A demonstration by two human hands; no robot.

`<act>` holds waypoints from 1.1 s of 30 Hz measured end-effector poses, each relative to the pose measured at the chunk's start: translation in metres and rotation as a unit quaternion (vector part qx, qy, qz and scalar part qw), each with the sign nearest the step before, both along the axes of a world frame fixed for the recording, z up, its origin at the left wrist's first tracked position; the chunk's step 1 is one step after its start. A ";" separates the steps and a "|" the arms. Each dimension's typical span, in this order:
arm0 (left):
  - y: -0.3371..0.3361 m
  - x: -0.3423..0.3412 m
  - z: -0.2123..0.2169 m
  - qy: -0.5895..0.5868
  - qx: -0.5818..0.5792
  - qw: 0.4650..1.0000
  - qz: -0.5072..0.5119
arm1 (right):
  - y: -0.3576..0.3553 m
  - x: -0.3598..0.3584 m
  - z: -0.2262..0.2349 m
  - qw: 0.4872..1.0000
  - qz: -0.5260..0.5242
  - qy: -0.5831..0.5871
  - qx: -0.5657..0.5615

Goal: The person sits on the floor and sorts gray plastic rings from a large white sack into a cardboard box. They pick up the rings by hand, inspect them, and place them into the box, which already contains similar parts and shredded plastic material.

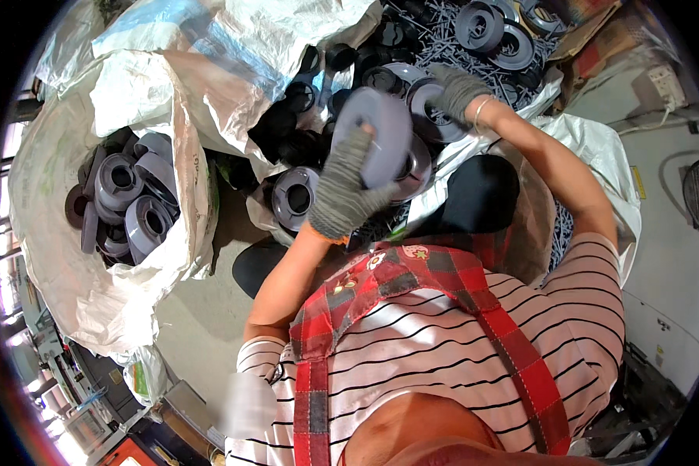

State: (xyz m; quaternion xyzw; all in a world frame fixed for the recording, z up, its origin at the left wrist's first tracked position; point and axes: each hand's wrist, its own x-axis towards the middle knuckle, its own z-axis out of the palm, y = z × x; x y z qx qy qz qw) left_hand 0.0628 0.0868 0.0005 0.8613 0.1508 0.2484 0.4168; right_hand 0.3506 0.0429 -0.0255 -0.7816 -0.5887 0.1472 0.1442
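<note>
My left hand point(351, 186), in a grey knit glove, grips a large grey plastic ring point(387, 132) above the pile, its thumb near the hole. That ring is tilted and slightly blurred. At the pile's far side my right hand point(460, 95), gloved alike, reaches over another grey flanged ring point(426, 116). Motion smears its fingers, so their hold cannot be made out. Close to my left wrist lies a further grey ring point(294, 196) with a spoked centre. Several black round caps point(340, 56) lie among the rings.
On the left stands an open white woven sack point(46, 194) holding several grey rings point(120, 180). Thin grey plastic sticks point(443, 43) fill the far area beside more rings point(480, 27). White sheeting point(590, 147) spreads at the right; my dark knee point(483, 194) is beneath my arms.
</note>
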 end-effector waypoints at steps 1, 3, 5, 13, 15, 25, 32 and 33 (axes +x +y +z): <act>0.005 0.000 -0.004 0.064 0.170 0.982 -0.058 | 0.008 0.024 -0.024 0.994 -0.086 -0.009 -0.065; 0.001 0.000 -0.014 0.157 0.121 0.974 -0.112 | 0.011 0.035 -0.043 0.984 -0.139 -0.042 -0.107; 0.005 0.008 -0.008 0.115 0.065 0.984 -0.123 | 0.005 0.061 -0.114 0.986 -0.145 -0.078 -0.035; 0.067 0.047 -0.008 -0.065 -0.244 0.952 0.173 | 0.057 0.041 -0.016 0.989 -0.142 0.013 0.027; 0.081 0.059 -0.003 -0.138 -0.570 0.802 0.115 | 0.080 0.007 0.022 0.996 0.050 0.061 0.040; 0.109 0.036 -0.026 -0.159 -0.578 0.746 0.291 | 0.145 -0.026 -0.072 0.987 0.027 -0.046 -0.150; 0.095 0.039 -0.003 -0.170 -0.531 0.792 0.250 | 0.123 -0.027 -0.020 0.985 0.068 0.132 0.084; 0.092 0.038 -0.004 -0.177 -0.550 0.785 0.224 | 0.113 -0.036 -0.001 0.971 0.108 0.156 0.146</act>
